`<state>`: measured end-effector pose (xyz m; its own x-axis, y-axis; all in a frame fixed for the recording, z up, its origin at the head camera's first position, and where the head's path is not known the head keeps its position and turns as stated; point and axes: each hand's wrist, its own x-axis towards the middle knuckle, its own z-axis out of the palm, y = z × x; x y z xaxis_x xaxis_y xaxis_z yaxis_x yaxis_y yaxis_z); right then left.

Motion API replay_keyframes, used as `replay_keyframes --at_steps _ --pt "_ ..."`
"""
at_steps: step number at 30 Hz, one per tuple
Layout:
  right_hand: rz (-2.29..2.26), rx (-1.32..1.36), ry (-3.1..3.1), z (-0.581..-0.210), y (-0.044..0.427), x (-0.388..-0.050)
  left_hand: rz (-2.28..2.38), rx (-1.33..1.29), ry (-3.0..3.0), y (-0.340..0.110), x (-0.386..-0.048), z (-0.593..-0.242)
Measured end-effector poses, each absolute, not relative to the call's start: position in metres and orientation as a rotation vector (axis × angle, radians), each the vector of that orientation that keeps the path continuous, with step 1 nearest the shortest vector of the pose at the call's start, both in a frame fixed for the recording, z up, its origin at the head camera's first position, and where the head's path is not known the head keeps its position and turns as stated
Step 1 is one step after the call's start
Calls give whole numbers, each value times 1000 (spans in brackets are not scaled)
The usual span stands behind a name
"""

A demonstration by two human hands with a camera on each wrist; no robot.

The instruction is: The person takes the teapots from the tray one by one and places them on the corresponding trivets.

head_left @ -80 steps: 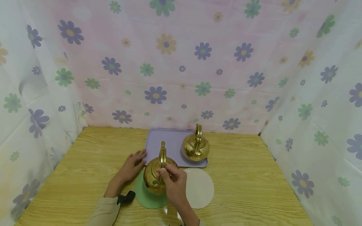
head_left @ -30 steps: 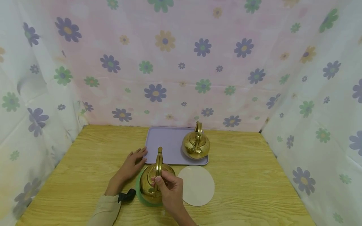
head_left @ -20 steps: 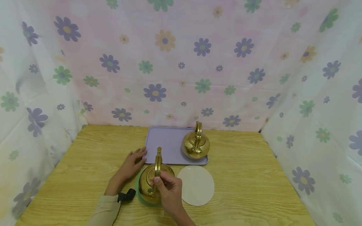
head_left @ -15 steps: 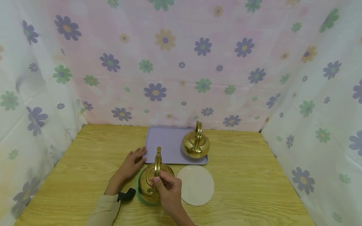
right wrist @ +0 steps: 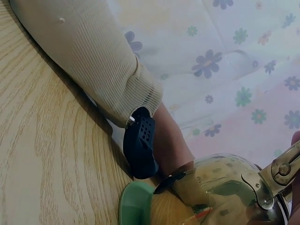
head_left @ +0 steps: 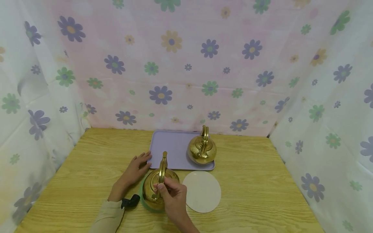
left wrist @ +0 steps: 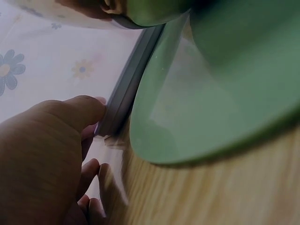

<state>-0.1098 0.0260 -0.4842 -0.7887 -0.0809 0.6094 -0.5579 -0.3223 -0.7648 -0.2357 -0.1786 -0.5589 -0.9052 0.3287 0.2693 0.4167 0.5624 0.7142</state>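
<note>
My right hand (head_left: 175, 197) grips the arched handle (head_left: 162, 171) of a shiny golden kettle (head_left: 151, 191), thumb on the near side. This kettle covers most of a round green mat (head_left: 143, 202); whether its base touches the mat I cannot tell. In the left wrist view the green mat (left wrist: 187, 131) lies flat on the wood, below the kettle's rounded underside (left wrist: 154, 11). My left hand (head_left: 135, 171) lies with fingers extended at the left edge of a lilac tray (head_left: 167, 147), thumb touching its corner. A second golden kettle (head_left: 201, 152) stands on the tray's right part.
A round cream mat (head_left: 204, 192) lies right of the green one, in front of the tray. All stand on a wood-grain table (head_left: 250, 187). A flowered curtain (head_left: 186, 58) rises behind and on both sides. A black wrist device (head_left: 131, 201) sits on the left wrist.
Since the earliest frame, my right hand has brought the gripped kettle toward me and slightly left, over the green mat. In the last half second it hardly moves. The left hand stays at the tray.
</note>
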Motion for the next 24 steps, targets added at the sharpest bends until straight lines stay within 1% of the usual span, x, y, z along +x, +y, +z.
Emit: replay_keyframes --at_steps 17,24 --pt "2198 801 -1607 -484 22 -109 -1297 -636 -2664 -177 -236 -559" --pt "2138 832 -1610 -485 20 -111 -1284 -636 -2666 -177 -236 -558"
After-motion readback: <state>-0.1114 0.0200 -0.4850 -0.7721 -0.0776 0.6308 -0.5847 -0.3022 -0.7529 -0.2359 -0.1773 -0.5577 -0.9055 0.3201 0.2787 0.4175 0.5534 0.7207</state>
